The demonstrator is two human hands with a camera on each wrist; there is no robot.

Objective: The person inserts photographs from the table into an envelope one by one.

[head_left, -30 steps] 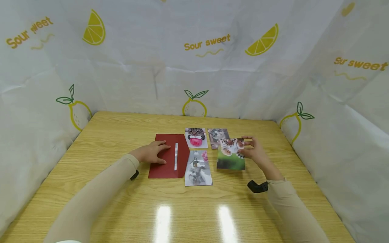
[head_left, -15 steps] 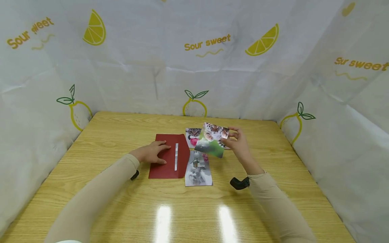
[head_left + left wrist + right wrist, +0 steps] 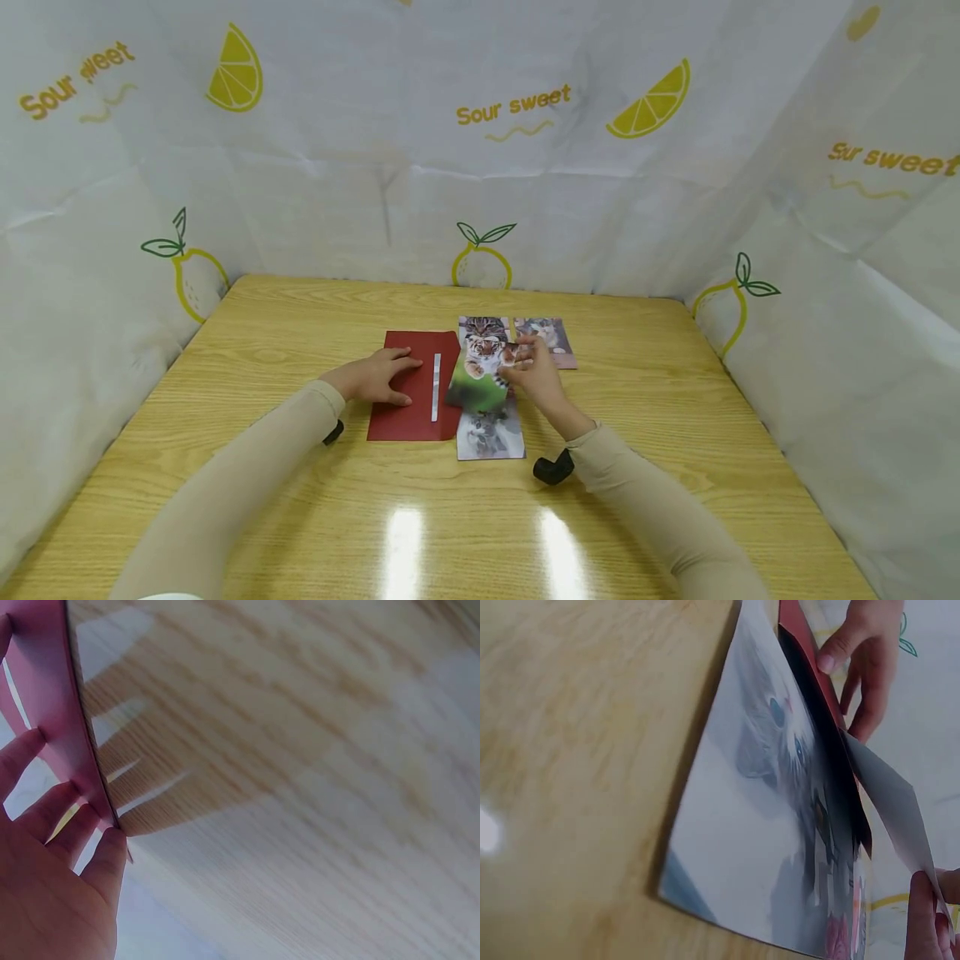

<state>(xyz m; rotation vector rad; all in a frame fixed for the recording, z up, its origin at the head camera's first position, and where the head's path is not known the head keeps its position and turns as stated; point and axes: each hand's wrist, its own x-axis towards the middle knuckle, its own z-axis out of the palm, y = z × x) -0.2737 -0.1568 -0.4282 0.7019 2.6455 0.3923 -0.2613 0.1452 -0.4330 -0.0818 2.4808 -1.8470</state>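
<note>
A red envelope (image 3: 408, 425) lies on the table with its flap to the right and a pale strip (image 3: 436, 392) down it. My left hand (image 3: 372, 379) rests on the envelope with spread, mostly straight fingers. My right hand (image 3: 538, 379) pinches the right edge of a tiger postcard (image 3: 476, 392) between thumb and fingers. The card is tilted, its lower left corner overlapping the envelope's flap. In the right wrist view, the card's pale back (image 3: 892, 802) slants above the envelope. Beneath it, a grey cat postcard (image 3: 491, 437) lies flat, its upper part hidden.
A tabby cat postcard (image 3: 480, 326) lies behind the tiger card, partly covered by it. Another cat postcard (image 3: 558, 337) lies to its right, past my right hand. The wooden table (image 3: 300, 500) meets a white lemon-print cloth (image 3: 337, 208) at the back and sides.
My right hand has carried the tiger postcard leftward, from over the right cat card to the envelope's flap, tilting it. My left hand has stayed on the envelope.
</note>
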